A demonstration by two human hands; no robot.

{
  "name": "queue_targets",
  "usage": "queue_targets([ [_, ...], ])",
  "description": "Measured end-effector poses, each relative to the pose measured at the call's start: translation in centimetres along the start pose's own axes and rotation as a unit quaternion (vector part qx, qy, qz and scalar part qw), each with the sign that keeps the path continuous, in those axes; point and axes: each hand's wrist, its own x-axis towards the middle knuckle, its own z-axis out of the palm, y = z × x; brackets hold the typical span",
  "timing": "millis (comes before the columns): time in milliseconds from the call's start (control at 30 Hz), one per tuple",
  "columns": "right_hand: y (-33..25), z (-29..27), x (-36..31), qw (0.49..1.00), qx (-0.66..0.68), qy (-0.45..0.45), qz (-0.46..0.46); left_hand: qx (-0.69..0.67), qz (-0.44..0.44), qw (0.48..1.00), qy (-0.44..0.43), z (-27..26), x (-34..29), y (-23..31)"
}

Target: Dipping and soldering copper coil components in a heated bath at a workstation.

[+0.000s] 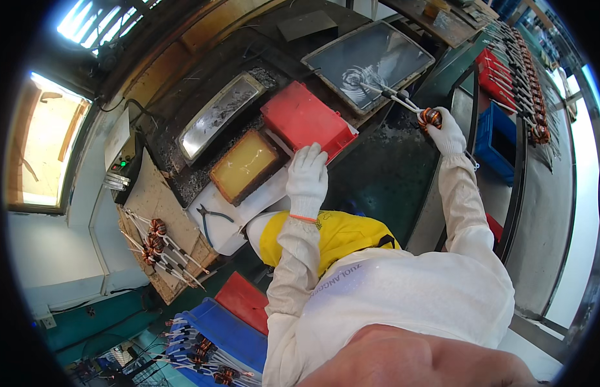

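Note:
A copper-wound ring coil (429,119) with long white leads is held in my gloved right hand (450,134), fingers closed around its outer side. Its leads point left, and their tips reach the grey surface in the shallow metal-rimmed tray (342,42), where pale swirl marks show. Whether the tips dip in or hover just above, I cannot tell. My gloved left hand (307,182) lies with fingers extended at the near edge of an upturned-looking red plastic box (305,119), holding nothing.
Left of the red box sit a block-like pan of yellowish material (244,166) and a long metal pot (219,113). Pliers (214,216) lie on white board. More coils (156,242) rest at left, others in a blue bin (232,332). A rack with coils (529,84) stands right.

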Motion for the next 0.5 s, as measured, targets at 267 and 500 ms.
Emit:
queue_targets([
  [267,-1.7,-5.9,2.3,0.968,-0.070,0.177,-0.164,-0.008,-0.004,1.000,-0.020,0.3,-0.3,-0.1],
  [500,1.2,-13.0,4.7,0.904,-0.203,0.306,-0.218,-0.008,0.009,0.999,-0.033,0.8,-0.3,-0.8],
])
